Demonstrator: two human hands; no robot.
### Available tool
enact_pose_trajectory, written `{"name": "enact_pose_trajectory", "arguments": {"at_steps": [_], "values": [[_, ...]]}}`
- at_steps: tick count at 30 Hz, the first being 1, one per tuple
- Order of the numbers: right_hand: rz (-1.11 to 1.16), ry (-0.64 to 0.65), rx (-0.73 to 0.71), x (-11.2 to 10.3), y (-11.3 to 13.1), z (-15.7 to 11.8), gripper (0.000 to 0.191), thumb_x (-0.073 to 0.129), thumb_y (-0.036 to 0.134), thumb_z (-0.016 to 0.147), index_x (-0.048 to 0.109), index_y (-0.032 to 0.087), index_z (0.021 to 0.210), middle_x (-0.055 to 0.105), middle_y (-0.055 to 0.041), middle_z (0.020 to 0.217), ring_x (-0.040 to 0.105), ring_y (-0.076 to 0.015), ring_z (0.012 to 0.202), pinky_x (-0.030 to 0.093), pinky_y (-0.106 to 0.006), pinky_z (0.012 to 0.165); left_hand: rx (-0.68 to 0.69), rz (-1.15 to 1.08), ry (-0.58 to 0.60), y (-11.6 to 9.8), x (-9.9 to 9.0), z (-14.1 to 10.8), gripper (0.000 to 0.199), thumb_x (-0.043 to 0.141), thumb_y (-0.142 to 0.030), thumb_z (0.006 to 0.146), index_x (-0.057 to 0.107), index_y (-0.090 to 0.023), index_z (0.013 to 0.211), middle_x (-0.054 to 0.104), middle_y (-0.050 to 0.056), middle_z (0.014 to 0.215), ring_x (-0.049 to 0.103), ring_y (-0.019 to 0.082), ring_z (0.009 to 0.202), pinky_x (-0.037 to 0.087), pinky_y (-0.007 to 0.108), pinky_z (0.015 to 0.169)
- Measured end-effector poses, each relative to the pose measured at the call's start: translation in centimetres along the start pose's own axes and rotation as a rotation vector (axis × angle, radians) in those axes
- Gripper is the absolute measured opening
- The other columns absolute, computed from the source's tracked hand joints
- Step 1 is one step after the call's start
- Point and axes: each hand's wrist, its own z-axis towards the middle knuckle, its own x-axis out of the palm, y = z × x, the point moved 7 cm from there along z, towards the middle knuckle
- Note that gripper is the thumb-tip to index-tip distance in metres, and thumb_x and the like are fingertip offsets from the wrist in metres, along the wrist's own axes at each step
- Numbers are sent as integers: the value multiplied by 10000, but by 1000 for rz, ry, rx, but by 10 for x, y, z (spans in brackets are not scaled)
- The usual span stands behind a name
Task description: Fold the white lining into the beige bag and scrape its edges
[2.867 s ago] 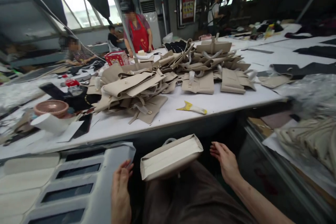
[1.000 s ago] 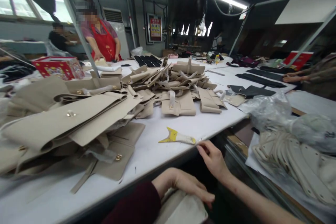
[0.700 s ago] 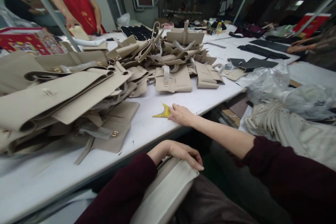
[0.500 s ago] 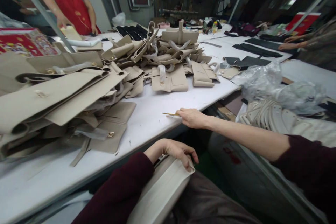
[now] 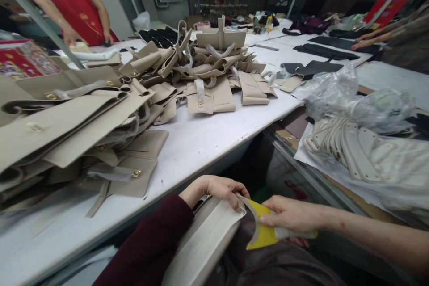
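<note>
Left Hand (image 5: 221, 189) Grips a Bag (image 5: 206, 234), Right Hand (image 5: 290, 214) Grips a Yellow Tool (image 5: 264, 235)

The biggest thing is the white counter (image 5: 197, 143), just past both hands. On it, ahead of the hands and mostly to their left, is a big messy pile of tan bag parts (image 5: 80, 127). Far past the left hand, behind the counter, stands a person in a red apron (image 5: 78, 6). Far ahead and to the right of both hands, another person (image 5: 404, 38) touches some flat black pieces (image 5: 342, 44).

To the right of the right hand is a heap of pale straps (image 5: 363, 152). Clear plastic (image 5: 331, 89) lies just behind it.

The bag is smaller. It is under the left hand, over the lap, with a long pale side showing. The left hand's fingers fold over one corner of it.

The right hand is wrapped around the yellow tool. The tool's curved end faces the bag, and one tip is right by the left fingers. I can't tell if it touches them.

The smallest thing is a gold clasp (image 5: 136, 174), on a tan part left of the left hand.
</note>
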Motion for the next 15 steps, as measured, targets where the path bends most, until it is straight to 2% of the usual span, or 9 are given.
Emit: {"name": "enact_pose_trajectory", "arguments": {"at_steps": [3, 9, 15], "values": [[30, -13, -22, 4, 4, 10, 420, 547, 595, 874, 565, 179, 823, 571, 10, 543, 416, -63, 317, 313, -140, 299, -10, 4, -30, -3, -1, -2, 625, 810, -333, 567, 590, -196, 1135, 652, 11, 1001, 608, 207, 909, 499, 307, 791], [135, 47, -16, 17, -3, 19, 434, 485, 611, 896, 571, 190, 830, 548, 20, 504, 401, -73, 298, 276, -146, 281, -17, 35, -26, -2, -2, 0, 707, 790, -370, 577, 561, -180, 1218, 653, 20, 950, 619, 214, 858, 494, 302, 748], [228, 35, 31, 29, -5, 25, 449, 484, 618, 896, 552, 175, 897, 556, 22, 511, 417, -77, 278, 304, -141, 266, -14, 44, -29, -1, -2, 0, 755, 746, -349, 583, 528, -156, 1279, 647, 26, 941, 614, 213, 851, 494, 299, 737]]}}
